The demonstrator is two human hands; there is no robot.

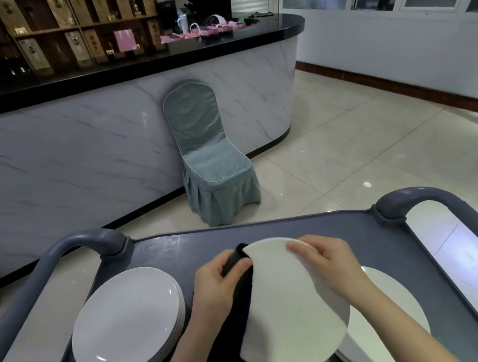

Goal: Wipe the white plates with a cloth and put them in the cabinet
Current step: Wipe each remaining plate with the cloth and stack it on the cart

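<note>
Round white ceramic plate (292, 305) is held tilted above the grey trolley worktop (161, 250). Its upper rim is clamped by the fingers of the right hand (332, 263). Dark cloth (246, 284) is pinched against its left edge by the left hand (216, 288).

dim, bluish | floor (367, 184) glare | edges bowed | slightly soft

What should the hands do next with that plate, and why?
Probably rub the dark cloth across the held plate: the left hand grips the cloth only at the plate's edge, while the right hand steadies it above the cart.
</note>
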